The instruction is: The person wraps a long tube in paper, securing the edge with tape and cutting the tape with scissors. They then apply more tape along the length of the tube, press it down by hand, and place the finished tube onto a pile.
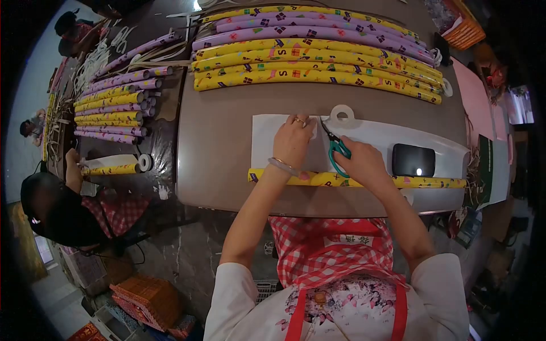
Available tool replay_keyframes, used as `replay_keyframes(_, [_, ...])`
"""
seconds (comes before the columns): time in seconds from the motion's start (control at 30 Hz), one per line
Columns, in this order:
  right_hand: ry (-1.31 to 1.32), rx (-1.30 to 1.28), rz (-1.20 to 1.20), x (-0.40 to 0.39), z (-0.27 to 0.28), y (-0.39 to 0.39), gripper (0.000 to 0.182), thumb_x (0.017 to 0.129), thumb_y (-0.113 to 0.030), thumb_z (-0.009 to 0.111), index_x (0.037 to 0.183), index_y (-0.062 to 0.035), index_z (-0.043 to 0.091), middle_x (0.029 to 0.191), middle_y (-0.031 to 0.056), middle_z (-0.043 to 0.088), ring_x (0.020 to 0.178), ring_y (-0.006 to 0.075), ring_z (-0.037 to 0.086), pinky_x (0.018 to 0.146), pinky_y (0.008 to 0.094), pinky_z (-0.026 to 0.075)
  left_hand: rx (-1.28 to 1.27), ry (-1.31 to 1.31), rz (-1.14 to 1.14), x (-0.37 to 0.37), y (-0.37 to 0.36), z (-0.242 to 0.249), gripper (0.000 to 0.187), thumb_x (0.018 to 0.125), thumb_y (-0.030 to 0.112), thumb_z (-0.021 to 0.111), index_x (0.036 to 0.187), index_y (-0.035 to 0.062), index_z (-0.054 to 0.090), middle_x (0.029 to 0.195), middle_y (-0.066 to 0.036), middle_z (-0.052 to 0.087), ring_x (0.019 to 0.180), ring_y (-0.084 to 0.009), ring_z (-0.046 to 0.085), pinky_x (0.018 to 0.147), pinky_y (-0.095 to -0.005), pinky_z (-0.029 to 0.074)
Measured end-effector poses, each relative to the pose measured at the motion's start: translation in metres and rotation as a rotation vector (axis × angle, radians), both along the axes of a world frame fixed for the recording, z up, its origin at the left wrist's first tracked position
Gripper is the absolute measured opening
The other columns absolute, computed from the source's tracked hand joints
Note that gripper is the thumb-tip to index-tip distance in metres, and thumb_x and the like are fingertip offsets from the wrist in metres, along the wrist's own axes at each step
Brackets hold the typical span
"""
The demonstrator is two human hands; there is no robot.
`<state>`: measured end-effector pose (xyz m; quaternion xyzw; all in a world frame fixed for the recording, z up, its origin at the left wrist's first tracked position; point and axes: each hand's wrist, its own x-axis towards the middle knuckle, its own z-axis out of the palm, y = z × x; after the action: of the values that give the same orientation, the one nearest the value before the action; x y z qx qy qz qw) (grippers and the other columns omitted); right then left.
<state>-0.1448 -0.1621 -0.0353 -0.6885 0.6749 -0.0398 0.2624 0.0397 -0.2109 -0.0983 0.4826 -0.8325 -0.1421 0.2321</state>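
Observation:
A white sheet (364,133), the unrolled part of a yellow patterned wrapping-paper roll (429,182), lies flat on the table before me. My left hand (294,139) rests on its left part, fingers bent and close together; what is under the fingertips is hidden. My right hand (364,165) grips green-handled scissors (336,146) by the loops. Their blades point away from me, tips just right of my left fingers. A roll of white tape (342,116) lies at the sheet's far edge. A black phone (413,160) sits on the sheet, right of my right hand.
Several yellow and purple wrapping-paper rolls (318,55) lie along the table's far side. More short rolls (111,108) are stacked on the left table, where a co-worker (51,199) sits. An orange basket (465,28) stands at the far right.

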Motion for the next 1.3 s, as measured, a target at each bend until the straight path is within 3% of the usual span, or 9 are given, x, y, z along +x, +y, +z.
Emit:
replay_keyframes(0.27, [-0.010,0.113,0.013,-0.003,0.013,-0.012,0.047,0.080,-0.039,0.059,0.110,-0.0026,0.065,0.089,0.0209,0.068,0.084,0.0385,0.065,0.078,0.0446,0.051,-0.002,0.003,0.003,0.000,0.000,0.000,0.037,0.074,0.003,0.067,0.111,0.0082,0.065,0.113,-0.009,0.059,0.103,-0.0293,0.056,0.081,-0.0375,0.052])
replay_keyframes(0.6, [-0.138,0.176,-0.035,-0.015,0.018,0.008,0.041,0.082,-0.034,0.060,0.115,-0.0102,0.064,0.092,0.0204,0.067,0.085,0.0368,0.065,0.076,0.0435,0.051,-0.042,0.006,-0.011,0.001,0.002,0.003,0.034,0.075,0.004,0.061,0.109,0.0043,0.062,0.110,-0.009,0.057,0.102,-0.0279,0.055,0.082,-0.0363,0.049])
replay_keyframes(0.67, [-0.555,0.060,-0.066,-0.012,0.013,0.021,0.043,0.082,-0.013,0.064,0.124,-0.0078,0.059,0.100,0.0200,0.066,0.084,0.0309,0.066,0.075,0.0335,0.052,-0.066,0.009,-0.008,0.001,0.002,0.002,0.033,0.075,0.004,0.060,0.108,0.0037,0.062,0.110,-0.010,0.057,0.101,-0.0281,0.055,0.081,-0.0364,0.049])
replay_keyframes(0.7, [-0.547,-0.066,0.007,-0.002,0.014,0.021,0.050,0.081,-0.005,0.063,0.130,-0.0096,0.055,0.105,0.0187,0.063,0.089,0.0307,0.065,0.078,0.0315,0.051,-0.065,-0.009,-0.022,0.001,0.003,0.001,0.033,0.077,0.006,0.059,0.110,0.0033,0.061,0.112,-0.010,0.056,0.103,-0.0283,0.054,0.085,-0.0361,0.048])
replay_keyframes(0.77, [-0.577,-0.151,0.111,0.032,0.034,0.000,0.052,0.083,-0.023,0.064,0.132,-0.0090,0.052,0.099,0.0174,0.061,0.086,0.0358,0.064,0.076,0.0405,0.051,-0.073,-0.030,-0.047,0.002,0.006,-0.001,0.034,0.079,0.007,0.058,0.113,0.0029,0.059,0.114,-0.011,0.056,0.105,-0.0285,0.054,0.088,-0.0357,0.047])
replay_keyframes(0.83, [-0.506,-0.368,0.195,0.078,0.023,-0.022,0.056,0.082,-0.016,0.065,0.135,-0.0143,0.049,0.108,0.0165,0.058,0.093,0.0345,0.062,0.084,0.0372,0.051,-0.063,-0.105,-0.034,0.002,0.014,-0.005,0.039,0.083,0.012,0.058,0.122,0.0043,0.054,0.121,-0.013,0.051,0.113,-0.0294,0.048,0.095,-0.0376,0.042])
replay_keyframes(0.9, [-0.375,-0.208,0.237,0.134,0.044,-0.042,0.045,0.083,-0.016,0.063,0.126,-0.0048,0.054,0.108,0.0209,0.055,0.094,0.0386,0.061,0.080,0.0454,0.050,-0.055,-0.180,-0.023,-0.001,0.012,-0.006,0.046,0.087,0.017,0.058,0.131,0.0057,0.049,0.128,-0.015,0.046,0.121,-0.0302,0.043,0.102,-0.0394,0.037])
replay_keyframes(0.97, [-0.421,-0.150,0.191,0.200,0.009,-0.067,0.031,0.081,-0.019,0.064,0.109,-0.0067,0.062,0.105,0.0128,0.058,0.093,0.0355,0.061,0.079,0.0407,0.051,0.066,-0.240,-0.047,-0.005,0.003,-0.004,0.047,0.085,0.017,0.062,0.129,0.0054,0.051,0.126,-0.012,0.047,0.117,-0.0305,0.046,0.098,-0.0407,0.041])
replay_keyframes(1.3, [-0.577,-0.383,0.449,0.210,-0.014,-0.073,0.013,0.073,-0.006,0.062,0.084,0.0004,0.059,0.095,0.0203,0.055,0.086,0.0359,0.060,0.074,0.0429,0.051,0.099,-0.107,-0.058,-0.001,0.003,0.006,0.050,0.078,0.011,0.068,0.125,0.0041,0.053,0.123,-0.011,0.050,0.109,-0.0318,0.051,0.089,-0.0409,0.047])
